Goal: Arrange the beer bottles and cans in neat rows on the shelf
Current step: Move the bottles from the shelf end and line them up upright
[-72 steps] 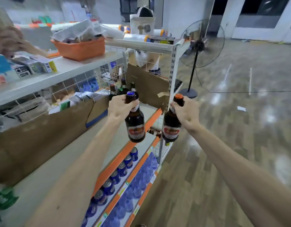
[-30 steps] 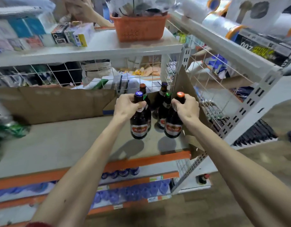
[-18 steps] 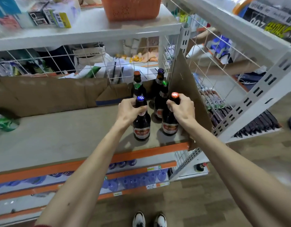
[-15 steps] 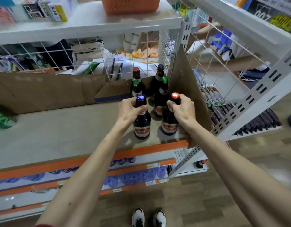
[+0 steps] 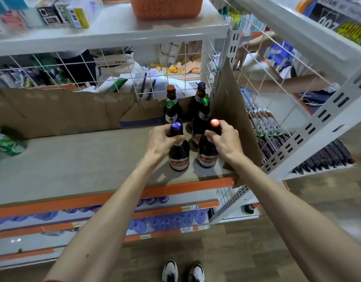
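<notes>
Two dark beer bottles stand upright side by side near the front right of the grey shelf (image 5: 73,159). My left hand (image 5: 162,139) grips the neck of the blue-capped bottle (image 5: 179,157). My right hand (image 5: 223,139) grips the neck of the orange-capped bottle (image 5: 208,155). Behind them several more bottles stand in two short rows: a green-capped one (image 5: 171,113) and a brown-capped one (image 5: 171,92) on the left, a green-capped one (image 5: 203,119) and a purple-capped one (image 5: 200,92) on the right.
A cardboard panel (image 5: 234,119) walls the shelf's right end and cardboard (image 5: 63,110) lines its back. Green packs (image 5: 4,143) lie at the far left. Blue cans (image 5: 165,220) fill lower shelves. An orange basket (image 5: 167,7) sits above. Another person's arm (image 5: 277,82) reaches beyond the wire mesh.
I carried both bottles from the aisle to the shelf and lowered them; they now stand on its front right, in front of the other bottles. Both hands still grip the necks.
</notes>
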Tool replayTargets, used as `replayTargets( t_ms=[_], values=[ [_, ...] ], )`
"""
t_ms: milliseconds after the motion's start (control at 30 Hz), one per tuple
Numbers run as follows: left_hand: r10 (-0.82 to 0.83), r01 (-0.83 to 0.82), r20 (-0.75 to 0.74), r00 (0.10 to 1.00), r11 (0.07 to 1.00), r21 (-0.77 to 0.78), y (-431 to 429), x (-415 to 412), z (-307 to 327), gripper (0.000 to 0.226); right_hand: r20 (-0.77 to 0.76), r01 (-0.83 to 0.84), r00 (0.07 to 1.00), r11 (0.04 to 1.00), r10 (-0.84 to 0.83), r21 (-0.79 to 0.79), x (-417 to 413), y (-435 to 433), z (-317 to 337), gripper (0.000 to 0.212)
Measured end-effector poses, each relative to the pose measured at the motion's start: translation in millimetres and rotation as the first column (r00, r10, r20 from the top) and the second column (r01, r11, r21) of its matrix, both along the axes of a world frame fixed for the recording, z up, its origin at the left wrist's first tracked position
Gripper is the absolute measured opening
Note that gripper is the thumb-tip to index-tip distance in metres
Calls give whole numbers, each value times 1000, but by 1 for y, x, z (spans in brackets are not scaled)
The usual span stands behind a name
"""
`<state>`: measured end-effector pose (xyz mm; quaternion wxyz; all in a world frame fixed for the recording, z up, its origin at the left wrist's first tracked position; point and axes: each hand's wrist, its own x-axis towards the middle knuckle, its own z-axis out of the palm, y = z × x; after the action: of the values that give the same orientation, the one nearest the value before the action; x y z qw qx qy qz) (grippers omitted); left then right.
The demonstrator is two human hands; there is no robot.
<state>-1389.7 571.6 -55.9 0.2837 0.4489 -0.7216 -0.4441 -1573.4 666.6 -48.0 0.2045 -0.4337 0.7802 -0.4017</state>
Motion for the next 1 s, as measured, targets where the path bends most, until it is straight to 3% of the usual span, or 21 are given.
replayTargets(
  t_ms=[1000],
  values=[
    [29,-29,4,1000,1000,-10,6,11,0,21,30,-74,997,994,72,78,-8,4,9,19]
  ],
)
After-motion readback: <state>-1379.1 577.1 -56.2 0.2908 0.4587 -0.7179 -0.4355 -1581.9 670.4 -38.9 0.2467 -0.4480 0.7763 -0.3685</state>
